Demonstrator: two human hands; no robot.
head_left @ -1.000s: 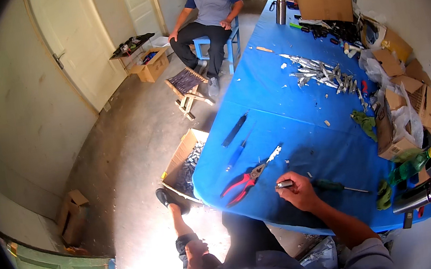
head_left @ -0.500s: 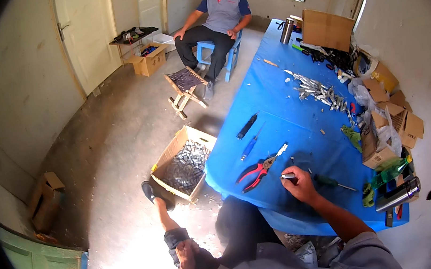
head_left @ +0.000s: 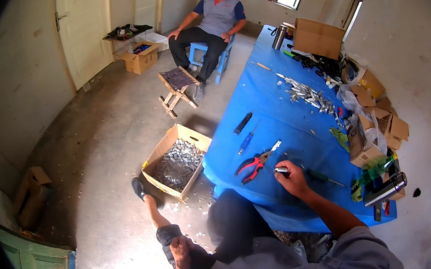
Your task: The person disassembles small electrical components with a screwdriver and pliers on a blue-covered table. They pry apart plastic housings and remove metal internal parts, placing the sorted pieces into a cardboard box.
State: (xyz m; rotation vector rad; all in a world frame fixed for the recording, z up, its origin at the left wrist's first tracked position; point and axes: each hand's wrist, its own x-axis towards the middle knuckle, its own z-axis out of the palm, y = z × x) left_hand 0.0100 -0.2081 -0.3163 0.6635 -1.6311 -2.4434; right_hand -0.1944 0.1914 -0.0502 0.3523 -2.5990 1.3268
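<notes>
My right hand (head_left: 294,183) is closed over the near part of the blue-covered table, pinching a small shiny metal cylinder (head_left: 282,170) whose end shows past the fingers. Pliers with red and black handles (head_left: 254,167) lie just left of it, jaws pointing away. A screwdriver with a dark green handle (head_left: 317,175) rests to the right of that hand. Farther off are a blue-handled screwdriver (head_left: 246,142) and a black tool handle (head_left: 243,123). My left hand (head_left: 180,249) rests on my leg with curled fingers; whether it holds anything is hidden.
On the table (head_left: 253,89) lies a pile of silvery metal pieces (head_left: 307,93). Cartons (head_left: 365,148), a green bottle (head_left: 377,169) and a steel flask (head_left: 386,190) line its right side. A floor carton (head_left: 160,147) holds many metal pieces. Beyond, a person (head_left: 215,21) sits by a folding stool (head_left: 179,80).
The whole view has shifted slightly, the table's things sliding left in the picture. My right hand still pinches the metal cylinder, and my left hand stays on my leg.
</notes>
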